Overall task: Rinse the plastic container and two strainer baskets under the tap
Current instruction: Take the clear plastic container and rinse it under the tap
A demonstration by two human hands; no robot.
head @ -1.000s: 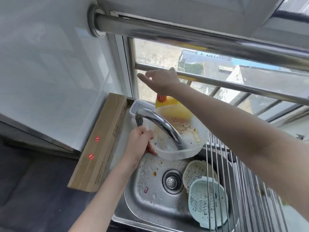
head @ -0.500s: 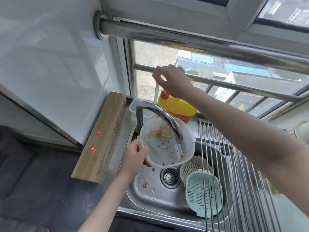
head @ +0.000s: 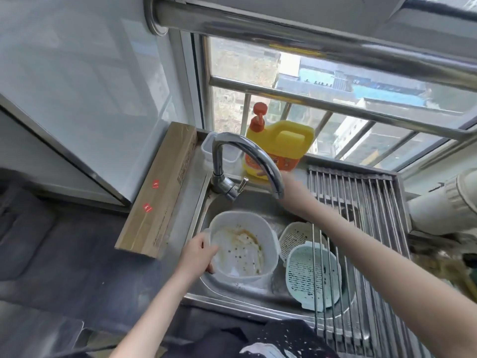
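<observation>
Left hand [head: 197, 250] grips near rim of stained translucent white plastic container [head: 241, 250], low in steel sink [head: 204, 223], near side of curved chrome tap [head: 247, 158]. Right hand [head: 291, 188] behind spout: grip unreadable. 2 perforated strainer baskets [head: 307, 259] lie right of container.

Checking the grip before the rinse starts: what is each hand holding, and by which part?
The left hand grips the plastic container by its left rim. The right hand is blurred behind the tap spout; whether it holds anything cannot be told.
</observation>
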